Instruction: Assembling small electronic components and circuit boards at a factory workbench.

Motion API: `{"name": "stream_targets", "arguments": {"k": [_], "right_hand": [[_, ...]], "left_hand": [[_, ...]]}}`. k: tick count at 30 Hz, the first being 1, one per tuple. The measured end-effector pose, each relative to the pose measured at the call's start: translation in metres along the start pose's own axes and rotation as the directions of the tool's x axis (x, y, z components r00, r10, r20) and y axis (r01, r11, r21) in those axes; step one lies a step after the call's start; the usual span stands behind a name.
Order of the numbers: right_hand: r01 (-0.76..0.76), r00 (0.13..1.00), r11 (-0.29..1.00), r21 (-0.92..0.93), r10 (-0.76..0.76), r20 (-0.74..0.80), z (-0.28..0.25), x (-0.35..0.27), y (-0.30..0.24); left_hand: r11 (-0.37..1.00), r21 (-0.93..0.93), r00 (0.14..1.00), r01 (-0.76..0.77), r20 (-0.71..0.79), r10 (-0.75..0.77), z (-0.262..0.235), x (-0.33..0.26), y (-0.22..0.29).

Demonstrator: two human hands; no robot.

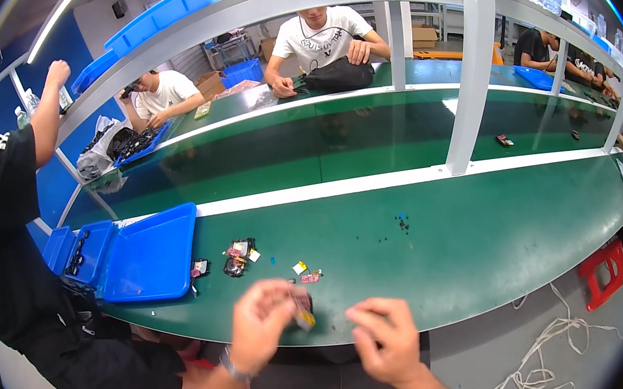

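Note:
My left hand [260,323] is closed on a small dark electronic assembly [304,309] with a yellow patch, holding it just above the near edge of the green table. Facing it from the right is my right hand [388,340]. Its thumb and forefinger are apart, and nothing shows between them. Beyond my left hand lie a small red circuit board [310,278] and a little yellow-and-white piece [299,268]. To their left sits a cluster of small black, red and white electronic parts [240,254].
A large blue tray [151,257] stands at the left, with a smaller blue bin [88,250] of black parts beside it. Tiny dark pieces [402,222] lie mid-table. A white upright [472,82] rises from the divider. Close on my left stands a co-worker [1,190]; others sit across.

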State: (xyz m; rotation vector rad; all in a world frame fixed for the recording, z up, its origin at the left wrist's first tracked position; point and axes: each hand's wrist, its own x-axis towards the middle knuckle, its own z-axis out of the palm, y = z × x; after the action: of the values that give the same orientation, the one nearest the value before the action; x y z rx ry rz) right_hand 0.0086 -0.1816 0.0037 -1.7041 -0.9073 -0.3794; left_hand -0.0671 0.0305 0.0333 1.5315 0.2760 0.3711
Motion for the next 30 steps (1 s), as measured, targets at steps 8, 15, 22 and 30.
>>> {"name": "stream_targets", "arguments": {"k": [8,15,22,30], "right_hand": [[-0.121,0.992,0.928,-0.353,0.102,-0.072,0.014,-0.003,0.026],[-0.111,0.993,0.897,-0.427,0.088,-0.073,0.018,-0.001,0.033],[-0.137,0.991,0.900,-0.414,0.117,-0.072,0.016,0.002,0.035],[-0.143,0.926,0.969,-0.200,0.202,0.319,0.035,0.062,0.018]], "left_hand": [[0.903,0.423,0.980,-0.078,-0.133,0.148,-0.012,0.303,0.006],[0.545,0.839,0.957,0.009,-0.166,0.239,-0.002,0.389,-0.048],[0.506,0.828,0.965,-0.242,0.153,0.211,-0.056,0.309,0.014],[0.705,0.696,0.951,-0.139,-0.103,0.290,-0.107,-0.011,0.006]]}}
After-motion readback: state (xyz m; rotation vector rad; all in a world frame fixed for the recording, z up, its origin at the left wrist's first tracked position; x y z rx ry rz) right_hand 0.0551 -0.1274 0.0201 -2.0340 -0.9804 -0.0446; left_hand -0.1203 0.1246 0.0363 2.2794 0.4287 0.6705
